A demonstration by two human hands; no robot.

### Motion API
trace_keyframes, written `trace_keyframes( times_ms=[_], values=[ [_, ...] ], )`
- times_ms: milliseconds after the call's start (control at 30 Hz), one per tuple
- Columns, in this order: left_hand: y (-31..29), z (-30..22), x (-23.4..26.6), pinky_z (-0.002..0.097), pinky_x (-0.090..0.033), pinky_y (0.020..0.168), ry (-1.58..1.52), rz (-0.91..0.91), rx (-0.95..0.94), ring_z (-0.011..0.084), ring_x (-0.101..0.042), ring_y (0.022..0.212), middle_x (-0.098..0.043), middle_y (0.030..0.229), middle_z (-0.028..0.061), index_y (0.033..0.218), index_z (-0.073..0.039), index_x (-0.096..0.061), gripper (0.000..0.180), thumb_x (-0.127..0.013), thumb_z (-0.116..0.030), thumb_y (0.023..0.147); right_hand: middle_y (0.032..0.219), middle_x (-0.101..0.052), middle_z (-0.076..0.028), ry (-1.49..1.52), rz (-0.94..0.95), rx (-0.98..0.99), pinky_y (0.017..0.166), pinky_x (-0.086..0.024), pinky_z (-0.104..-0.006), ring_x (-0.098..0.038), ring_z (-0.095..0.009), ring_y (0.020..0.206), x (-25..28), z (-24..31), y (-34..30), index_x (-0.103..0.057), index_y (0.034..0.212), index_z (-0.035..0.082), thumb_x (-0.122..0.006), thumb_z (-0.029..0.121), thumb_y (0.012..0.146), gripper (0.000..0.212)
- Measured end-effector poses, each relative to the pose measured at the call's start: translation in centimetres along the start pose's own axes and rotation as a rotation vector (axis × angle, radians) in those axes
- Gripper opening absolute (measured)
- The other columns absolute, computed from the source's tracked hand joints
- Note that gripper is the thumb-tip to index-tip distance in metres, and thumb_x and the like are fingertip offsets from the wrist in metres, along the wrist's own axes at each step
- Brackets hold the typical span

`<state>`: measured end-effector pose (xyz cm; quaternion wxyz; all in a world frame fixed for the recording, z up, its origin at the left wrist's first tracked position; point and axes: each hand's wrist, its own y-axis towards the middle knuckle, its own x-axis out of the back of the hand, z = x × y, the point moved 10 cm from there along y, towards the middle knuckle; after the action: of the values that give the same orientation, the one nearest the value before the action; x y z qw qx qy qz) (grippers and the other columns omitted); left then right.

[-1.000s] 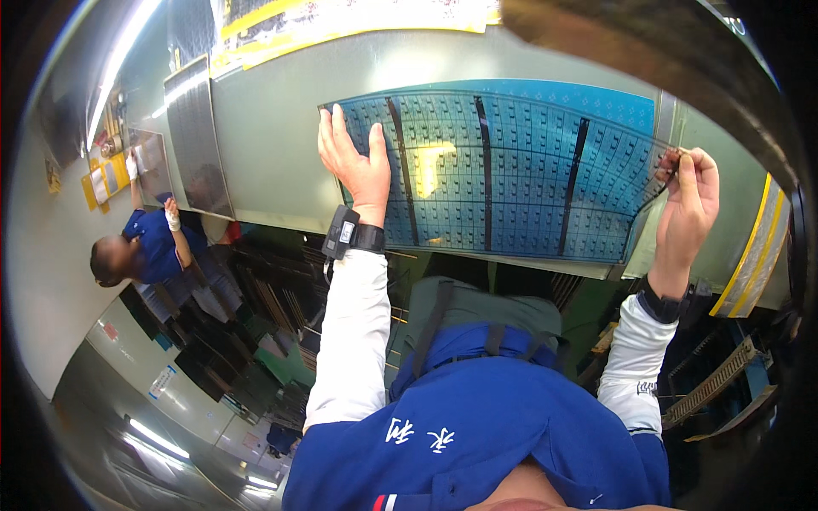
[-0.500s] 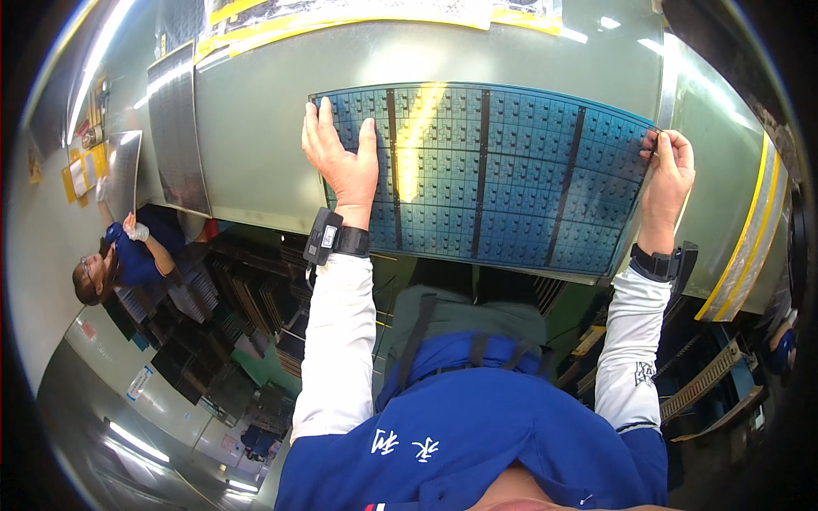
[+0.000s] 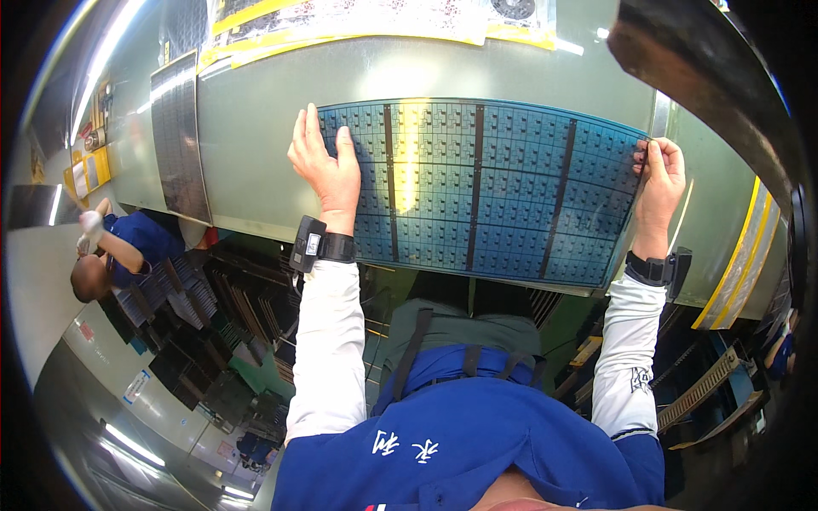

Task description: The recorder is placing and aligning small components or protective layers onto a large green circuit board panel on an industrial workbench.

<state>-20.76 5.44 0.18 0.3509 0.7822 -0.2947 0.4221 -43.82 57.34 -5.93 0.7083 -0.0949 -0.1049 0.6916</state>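
Observation:
A large blue-green circuit board panel [image 3: 520, 187] with rows of small repeated patterns and dark vertical strips is tilted at the near edge of the worktable [image 3: 256, 162]. Along its left edge lies my left hand [image 3: 328, 175], fingers stretched upward and the thumb spread apart over the panel's face. My right hand [image 3: 660, 187] pinches the panel's upper right corner between thumb and fingers. A bright yellow-white reflection crosses the panel's left part. Both wrists carry black strapped devices.
Taped sheets with yellow borders [image 3: 341, 25] lie at the table's far side. Another dark panel [image 3: 179, 136] rests at left, near a co-worker in blue [image 3: 141, 247]. Racks of dark panels [image 3: 243, 289] stand below the table. A dark curved object [image 3: 707, 94] intrudes at upper right.
The panel has shifted slightly down and left with my hands. My left hand has slid outward along the left edge. The dark curved object reaches further in; the co-worker has turned.

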Motion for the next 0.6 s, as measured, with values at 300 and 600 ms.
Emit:
trace_keyframes(
  times_ms=[300, 600],
  values=[
    [2.7, 0.7, -1.0, 0.0484, -0.035, 0.115, -0.003, 0.140, -0.050, 0.0337, -0.045, 0.135, -0.053, 0.150, 0.0111, 0.136, -0.022, -0.072, 0.047, -0.064, -0.003, 0.094, 0.100, -0.072, -0.006, 0.166, 0.075, 0.051, 0.076, -0.051, -0.0272, -0.064, -0.013, 0.087, -0.1, 0.7, -0.2, -0.063, 0.113, 0.005, -0.063, 0.012, 0.107, 0.009],
    [2.8, 0.5, -0.6, 0.0477, -0.035, 0.115, -0.044, 0.202, -0.048, 0.0323, -0.045, 0.136, -0.055, 0.147, 0.0083, 0.132, -0.022, -0.073, 0.043, -0.064, -0.003, 0.094, 0.100, -0.072, -0.007, 0.100, 0.030, 0.117, 0.078, -0.052, -0.0280, -0.064, -0.014, 0.086, 0.1, 0.7, -0.1, -0.063, 0.113, 0.005, -0.062, 0.009, 0.107, 0.007]
  ],
)
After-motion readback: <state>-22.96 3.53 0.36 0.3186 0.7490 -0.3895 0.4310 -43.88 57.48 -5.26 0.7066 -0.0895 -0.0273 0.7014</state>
